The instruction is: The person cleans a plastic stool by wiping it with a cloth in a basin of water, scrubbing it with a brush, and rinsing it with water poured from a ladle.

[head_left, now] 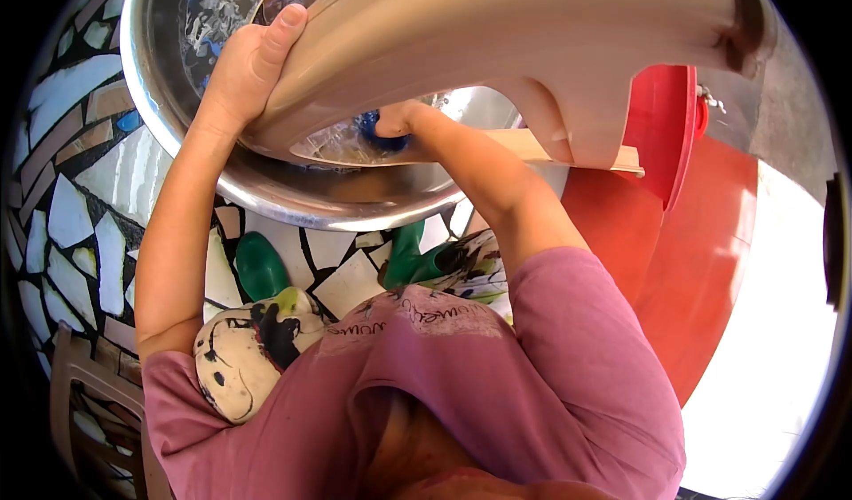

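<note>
A large beige plastic piece [461, 30], curved and glossy like part of a chair, leans over a round metal basin [333, 200]. My left hand [257, 65] grips its upper left edge, thumb on the outer face. Through an opening under the beige piece, my right hand [397, 120] is closed on a blue scrubber [380, 132], against a wet, sudsy surface. Foamy water [217, 21] shows in the basin at the upper left.
A red plastic object [661, 136] stands at the right beside a metal tap [710, 101]. Red flooring [657, 251] lies below it. Green shoes [261, 265] rest on the mosaic stone floor [111, 251]. A brown chair [98, 376] is at the lower left.
</note>
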